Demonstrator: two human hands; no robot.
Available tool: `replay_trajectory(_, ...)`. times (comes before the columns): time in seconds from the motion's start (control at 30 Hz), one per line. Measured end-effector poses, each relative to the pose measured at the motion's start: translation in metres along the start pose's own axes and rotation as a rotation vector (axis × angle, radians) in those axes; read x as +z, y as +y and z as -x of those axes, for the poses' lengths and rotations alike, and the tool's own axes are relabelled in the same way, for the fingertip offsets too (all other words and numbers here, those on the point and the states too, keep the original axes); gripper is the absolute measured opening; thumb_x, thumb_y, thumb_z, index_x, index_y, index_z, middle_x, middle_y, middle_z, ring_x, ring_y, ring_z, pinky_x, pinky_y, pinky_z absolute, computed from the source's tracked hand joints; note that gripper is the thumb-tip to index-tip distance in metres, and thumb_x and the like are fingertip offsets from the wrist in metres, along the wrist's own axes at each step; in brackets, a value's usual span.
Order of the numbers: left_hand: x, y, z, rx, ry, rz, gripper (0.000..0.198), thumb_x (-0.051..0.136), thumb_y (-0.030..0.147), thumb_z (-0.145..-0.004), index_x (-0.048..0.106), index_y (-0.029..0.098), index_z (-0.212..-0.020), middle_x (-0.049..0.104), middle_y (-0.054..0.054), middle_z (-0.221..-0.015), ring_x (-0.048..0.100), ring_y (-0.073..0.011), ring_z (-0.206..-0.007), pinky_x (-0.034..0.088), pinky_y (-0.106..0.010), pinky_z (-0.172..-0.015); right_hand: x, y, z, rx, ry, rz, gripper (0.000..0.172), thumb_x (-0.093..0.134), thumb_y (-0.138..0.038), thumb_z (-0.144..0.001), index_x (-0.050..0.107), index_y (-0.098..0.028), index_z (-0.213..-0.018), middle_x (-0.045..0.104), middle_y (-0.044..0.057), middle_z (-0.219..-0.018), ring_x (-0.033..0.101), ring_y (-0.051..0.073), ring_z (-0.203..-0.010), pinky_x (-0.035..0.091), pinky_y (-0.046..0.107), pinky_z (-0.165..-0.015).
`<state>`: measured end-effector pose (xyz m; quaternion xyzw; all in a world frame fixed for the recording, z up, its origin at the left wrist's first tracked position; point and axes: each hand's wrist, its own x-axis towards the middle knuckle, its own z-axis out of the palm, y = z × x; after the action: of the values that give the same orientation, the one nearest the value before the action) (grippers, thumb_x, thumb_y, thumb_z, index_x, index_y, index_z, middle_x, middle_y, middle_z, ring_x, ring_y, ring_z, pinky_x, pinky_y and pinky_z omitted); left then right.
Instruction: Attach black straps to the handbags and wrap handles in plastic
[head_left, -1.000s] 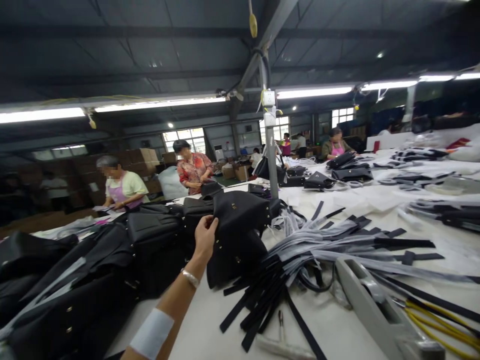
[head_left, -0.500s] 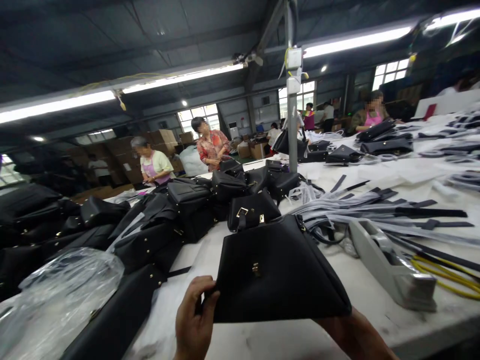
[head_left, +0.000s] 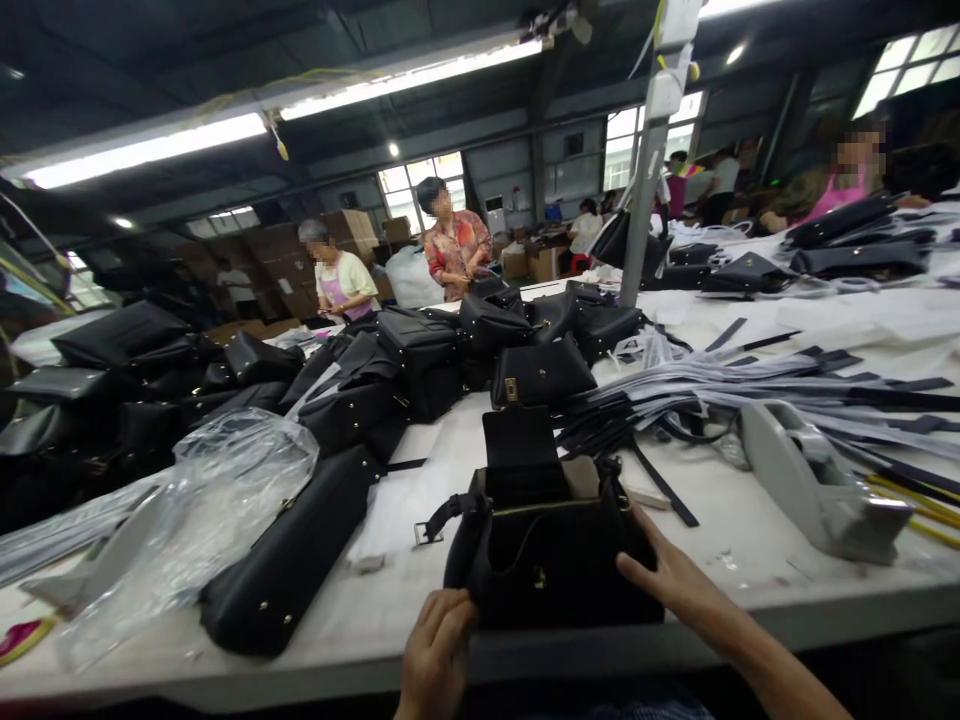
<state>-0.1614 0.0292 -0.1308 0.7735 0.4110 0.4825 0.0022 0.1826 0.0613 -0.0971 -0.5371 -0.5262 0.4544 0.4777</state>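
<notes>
A black handbag (head_left: 577, 590) stands at the table's front edge with its flap (head_left: 521, 445) lifted back and its top partly open. Gold-coloured hardware shows on its front, and a strap with a buckle (head_left: 429, 533) juts out to the left. My left hand (head_left: 439, 640) is closed at the bag's lower left corner. On the right side, my right hand (head_left: 660, 565) grips the bag, thumb on the front and the other fingers partly hidden along the side. Just behind it sits another black handbag (head_left: 544, 375) with a gold clasp.
Clear plastic wrap (head_left: 247, 470) and a long black bag (head_left: 300, 550) lie to the left, before a heap of black bags (head_left: 142, 350). Wrapped straps (head_left: 697, 385) and a grey tape dispenser (head_left: 821, 480) are at right. A post (head_left: 645, 190) rises behind; co-workers stand beyond.
The handbag has come down and towards me onto the table edge, and its flap is now up with the top open. My right hand has moved from underneath to its right side.
</notes>
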Motion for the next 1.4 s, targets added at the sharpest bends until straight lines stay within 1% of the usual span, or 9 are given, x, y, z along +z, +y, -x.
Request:
replay_trajectory(0.23,-0.039,0.020,-0.001,-0.219,-0.129,0.125,0.014,0.060,0.032,-0.091,0.067,0.026,-0.101,0.070,-0.009,-0.090,0.070,-0.0258,-0.082,0.062,-0.036,-0.071,0.017,0.025,0.013,0.038,0.195,0.231,0.077,0.081,-0.054,-0.066,0.058,-0.019,-0.132,0.074,0.011,-0.118,0.066,0.037,-0.114,0.051,0.049,-0.104)
replay_trajectory(0.5,-0.061,0.048,-0.078,-0.150,0.189,0.058,0.026,0.060,0.020,-0.095,0.060,0.023,-0.120,0.067,-0.008,-0.106,0.066,-0.0227,-0.098,0.057,-0.039,-0.089,0.015,0.013,-0.003,-0.212,0.101,0.277,0.058,0.080,-0.046,-0.072,0.064,-0.023,-0.123,0.071,0.007,-0.124,0.067,0.035,-0.114,0.055,0.044,-0.101)
replay_trajectory(0.57,-0.061,0.051,-0.112,-0.233,0.080,0.017,0.052,0.064,0.029,-0.094,0.045,0.023,-0.142,0.052,-0.016,-0.142,0.053,-0.0289,-0.128,0.051,-0.047,-0.102,0.013,0.011,-0.012,-0.235,0.019,0.294,0.058,0.076,-0.047,-0.077,0.062,-0.023,-0.128,0.069,0.008,-0.127,0.065,0.035,-0.118,0.053,0.045,-0.103)
replay_trajectory(0.7,-0.059,0.051,-0.169,-0.144,-0.692,0.138,0.069,0.072,0.056,-0.083,0.049,0.031,-0.144,0.048,-0.011,-0.152,0.042,-0.0327,-0.141,0.028,-0.054,-0.120,0.010,0.027,-0.018,-0.191,0.082,0.355,0.078,0.074,-0.053,-0.078,0.048,-0.019,-0.143,0.064,0.015,-0.135,0.056,0.039,-0.128,0.047,0.054,-0.108)
replay_trajectory(0.77,-0.053,0.049,-0.185,-0.120,-0.894,0.125,0.075,0.078,0.055,-0.078,0.050,0.033,-0.144,0.044,-0.009,-0.156,0.040,-0.0330,-0.143,0.028,-0.052,-0.121,0.009,0.033,-0.014,-0.196,0.088,0.366,0.091,0.073,-0.054,-0.079,0.033,-0.019,-0.154,0.053,0.018,-0.147,0.050,0.040,-0.134,0.043,0.058,-0.110)
replay_trajectory(0.9,-0.039,0.043,-0.202,-0.154,-1.021,0.077,0.082,0.080,0.047,-0.079,0.043,0.033,-0.150,0.035,-0.011,-0.160,0.037,-0.0326,-0.145,0.033,-0.049,-0.118,0.012,0.010,-0.001,-0.375,0.113,0.418,0.093,0.068,-0.045,-0.087,0.013,-0.028,-0.160,0.034,0.015,-0.160,0.043,0.038,-0.141,0.038,0.061,-0.112)
replay_trajectory(1.07,-0.028,0.040,-0.211,-0.185,-1.011,0.112,0.073,0.076,0.046,-0.083,0.046,0.033,-0.149,0.036,-0.009,-0.160,0.038,-0.0299,-0.145,0.031,-0.045,-0.120,0.022,-0.036,0.009,-0.795,0.128,0.640,0.045,0.070,-0.029,-0.089,0.059,-0.031,-0.133,0.027,0.007,-0.163,0.030,0.038,-0.147,0.035,0.058,-0.116)
replay_trajectory(1.2,-0.018,0.048,-0.202,-0.160,-0.905,-0.055,0.056,0.064,0.028,-0.094,0.048,0.030,-0.147,0.034,-0.010,-0.161,0.037,-0.0279,-0.146,0.031,-0.045,-0.120,0.025,-0.044,0.010,-0.840,0.072,0.660,0.006,0.068,-0.020,-0.090,0.069,-0.024,-0.094,0.037,0.007,-0.157,0.031,0.038,-0.145,0.038,0.056,-0.114)
replay_trajectory(1.4,-0.006,0.051,-0.192,-0.076,-1.128,-0.142,0.101,0.081,0.059,-0.072,0.032,0.032,-0.156,0.020,-0.016,-0.165,0.022,-0.0394,-0.150,0.027,-0.059,-0.119,0.023,-0.039,0.017,-0.863,-0.007,0.591,0.012,0.064,-0.012,-0.090,0.068,-0.022,-0.093,0.037,0.007,-0.155,0.030,0.035,-0.145,0.042,0.052,-0.112)
